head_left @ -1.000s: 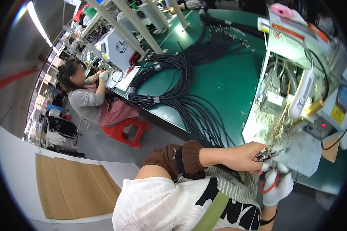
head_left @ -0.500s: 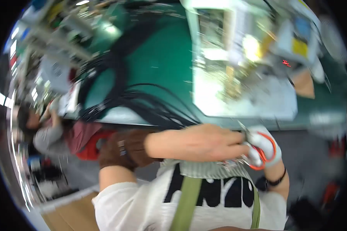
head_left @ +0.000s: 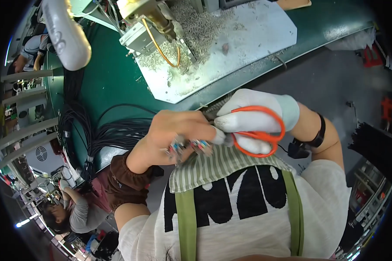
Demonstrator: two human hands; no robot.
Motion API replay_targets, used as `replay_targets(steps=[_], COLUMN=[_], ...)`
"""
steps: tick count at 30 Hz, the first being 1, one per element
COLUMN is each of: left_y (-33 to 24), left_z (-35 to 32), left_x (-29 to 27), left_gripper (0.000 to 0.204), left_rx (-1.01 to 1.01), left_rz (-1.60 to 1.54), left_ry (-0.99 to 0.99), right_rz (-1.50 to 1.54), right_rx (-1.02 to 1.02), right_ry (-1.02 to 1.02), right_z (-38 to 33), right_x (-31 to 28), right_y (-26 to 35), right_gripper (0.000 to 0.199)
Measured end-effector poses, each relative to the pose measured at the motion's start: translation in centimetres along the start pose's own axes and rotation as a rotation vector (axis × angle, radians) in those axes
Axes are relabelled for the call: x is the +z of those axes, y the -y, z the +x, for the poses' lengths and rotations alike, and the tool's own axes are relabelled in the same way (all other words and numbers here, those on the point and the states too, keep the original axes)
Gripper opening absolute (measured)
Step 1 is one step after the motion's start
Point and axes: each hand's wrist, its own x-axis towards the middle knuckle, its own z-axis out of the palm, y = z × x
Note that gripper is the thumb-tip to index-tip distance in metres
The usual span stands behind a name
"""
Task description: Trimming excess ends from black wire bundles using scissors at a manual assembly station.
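Observation:
My left hand [head_left: 172, 128] is closed around a bunch of cables. Their stripped, coloured wire ends [head_left: 200, 145] stick out below the fingers, and a white cover sits on one fingertip. Black cables [head_left: 122, 132] run from behind this hand to the left over the bench. My right hand [head_left: 259, 111], in a white glove, grips scissors [head_left: 276, 130] by their orange handles. The blades point toward the left hand and are mostly hidden between the two hands, so I cannot tell whether they touch the wires. Both hands meet in front of my striped apron [head_left: 222, 167].
A machine [head_left: 150, 37] with an orange tube stands over a pale board [head_left: 252, 41] strewn with small clippings. The green bench [head_left: 113, 87] has its edge just beyond my hands. A white lamp [head_left: 67, 37] hangs at upper left. Another person [head_left: 85, 209] sits at lower left.
The view has swung, so the bench and machine appear tilted and further left. The wire ends below my left hand show more plainly. The scissors stay in my right hand.

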Motion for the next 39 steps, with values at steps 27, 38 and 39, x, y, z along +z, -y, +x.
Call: replay_targets(steps=[27, 38, 39], left_y=[2.1, 1.5, 1.4], left_z=[1.8, 1.7, 1.9], left_x=[4.7, 3.8, 3.9], left_gripper=[0.025, 0.026, 0.025], left_rx=[-0.072, -0.281, -0.331], left_rz=[0.181, 0.104, 0.079], left_ry=[-0.954, -0.875, -0.907], right_rz=[-0.951, -0.961, -1.042], right_rx=[-0.65, -0.74, -0.767], right_ry=[-0.784, -0.92, -0.981], right_z=[2.9, 4.1, 4.3], right_x=[0.7, 0.3, 0.2], right_y=[-3.8, -4.6, -4.7], right_gripper=[0.019, 0.019, 0.018])
